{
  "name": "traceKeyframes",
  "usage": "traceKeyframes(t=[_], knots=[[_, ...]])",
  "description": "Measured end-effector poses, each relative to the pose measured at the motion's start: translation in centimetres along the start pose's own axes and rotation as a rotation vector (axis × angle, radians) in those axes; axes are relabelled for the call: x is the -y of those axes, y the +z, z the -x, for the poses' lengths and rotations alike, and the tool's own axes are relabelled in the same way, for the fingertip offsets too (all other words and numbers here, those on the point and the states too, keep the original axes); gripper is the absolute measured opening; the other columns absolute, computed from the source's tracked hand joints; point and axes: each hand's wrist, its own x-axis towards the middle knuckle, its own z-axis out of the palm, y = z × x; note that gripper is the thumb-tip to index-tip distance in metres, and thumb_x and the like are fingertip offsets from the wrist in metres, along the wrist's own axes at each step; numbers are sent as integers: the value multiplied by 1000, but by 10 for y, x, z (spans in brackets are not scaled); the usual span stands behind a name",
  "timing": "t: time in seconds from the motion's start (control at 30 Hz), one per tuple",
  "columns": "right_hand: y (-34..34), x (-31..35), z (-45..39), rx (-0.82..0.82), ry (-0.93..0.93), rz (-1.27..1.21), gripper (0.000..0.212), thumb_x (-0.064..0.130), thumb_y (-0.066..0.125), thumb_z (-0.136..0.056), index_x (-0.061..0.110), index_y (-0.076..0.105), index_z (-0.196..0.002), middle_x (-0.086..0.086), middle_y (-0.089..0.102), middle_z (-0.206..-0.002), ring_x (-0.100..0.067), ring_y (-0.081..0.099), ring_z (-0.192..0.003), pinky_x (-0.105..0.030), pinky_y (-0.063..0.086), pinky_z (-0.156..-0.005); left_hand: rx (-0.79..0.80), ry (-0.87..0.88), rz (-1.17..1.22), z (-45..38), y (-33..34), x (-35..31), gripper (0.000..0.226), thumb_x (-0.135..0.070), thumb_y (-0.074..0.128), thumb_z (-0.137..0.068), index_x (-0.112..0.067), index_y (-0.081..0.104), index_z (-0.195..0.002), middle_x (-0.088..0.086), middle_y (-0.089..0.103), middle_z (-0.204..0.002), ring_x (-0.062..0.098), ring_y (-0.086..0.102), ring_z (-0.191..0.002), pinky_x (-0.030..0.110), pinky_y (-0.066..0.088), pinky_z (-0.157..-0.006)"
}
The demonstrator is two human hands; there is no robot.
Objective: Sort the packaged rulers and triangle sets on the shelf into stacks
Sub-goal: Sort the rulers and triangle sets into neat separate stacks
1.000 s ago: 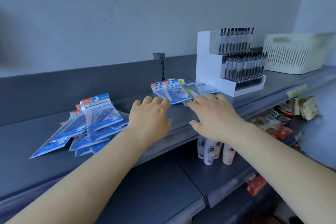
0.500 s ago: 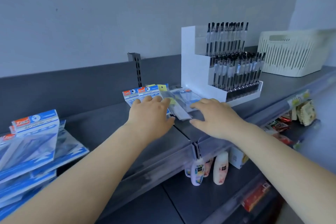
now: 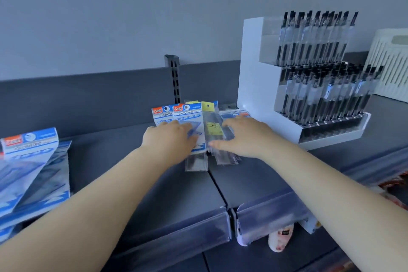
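Toward the far middle of the dark grey shelf, both hands lie on a small fanned pile of packets. Left hand rests flat, fingers fairly straight and spread, on the blue-and-white triangle set packets, whose headers read "GEOMETRIC" and point to the far wall. Right hand lies just beside it, fingers extended over the clear ruler packets, one bearing a yellow header and a yellow label; whether the fingertips pinch anything cannot be told. Clear packet ends stick out toward the near side from under both hands, across the seam between two shelf panels. At the left edge lies a bigger stack of triangle sets, well apart from the hands. Right of the hands, a white tiered pen display stands close to the pile, filled with upright black-capped pens. A cream slotted basket sits at the far right. Bottles show on the lower shelf.
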Motion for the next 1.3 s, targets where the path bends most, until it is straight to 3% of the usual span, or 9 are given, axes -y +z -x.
traceKeyframes(t=[0.17,0.27,0.33,0.4,0.53,0.77,0.87,1.03,1.3], knots=[[5,-12,-9,47,43,-190,45,68,67,-65,36,50,-92,13,55,-100,-15,52,-98,-31,44,-75,0,0,208,-4,13,1,54,-55,38,-93,-34,29,-142,-5,39,-142,21,35,-129,38,36,-99],[5,-26,-10,58,112,-313,62,53,74,-68,22,51,-117,3,55,-118,-19,51,-109,-35,46,-89,4,-84,227,-6,15,-1,66,-62,45,-86,-31,28,-142,-7,37,-145,20,32,-132,38,33,-100],[6,-32,-11,22,147,-376,66,40,75,-73,12,47,-126,-1,54,-124,-21,52,-111,-35,44,-94,23,-162,230,-9,15,0,60,-66,49,-81,-28,39,-127,-3,49,-128,21,39,-121,36,34,-90],[6,-36,-14,-6,149,-432,58,29,75,-76,10,49,-124,0,56,-118,-21,55,-104,-33,45,-90,43,-213,277,-11,13,3,63,-67,53,-78,-25,42,-124,-3,49,-110,22,42,-116,34,35,-88],[7,-39,-19,-33,154,-495,45,18,70,-80,10,52,-121,-1,59,-106,-22,57,-98,-32,46,-82,40,-260,403,-18,13,16,83,-63,63,-72,-22,36,-138,-1,51,-133,22,43,-124,36,41,-98],[15,-45,-24,-173,120,-539,30,12,46,-94,16,51,-123,0,56,-100,-22,52,-90,-29,40,-68,39,-316,433,-22,13,30,86,-56,71,-71,-15,35,-138,4,53,-127,22,54,-107,29,40,-78],[15,-45,-26,-273,92,-778,29,8,46,-93,25,55,-114,10,54,-85,-19,53,-80,-27,40,-64,70,-342,427,-23,12,37,77,-55,73,-70,-14,42,-128,1,59,-113,20,56,-95,29,41,-72],[11,-42,-24,-289,84,-1084,24,3,50,-91,25,57,-96,4,63,-93,-12,54,-71,-27,43,-69,76,-380,569,-21,9,49,49,-41,79,-70,-18,50,-101,-12,53,-80,8,55,-70,20,41,-53],[5,-31,-18,-170,52,-1277,24,-3,47,-92,17,59,-91,4,64,-75,-1,57,-51,-17,42,-52,-42,-412,743,-18,0,51,13,-14,69,-80,-10,59,-88,6,60,-89,19,53,-76,22,38,-56]])
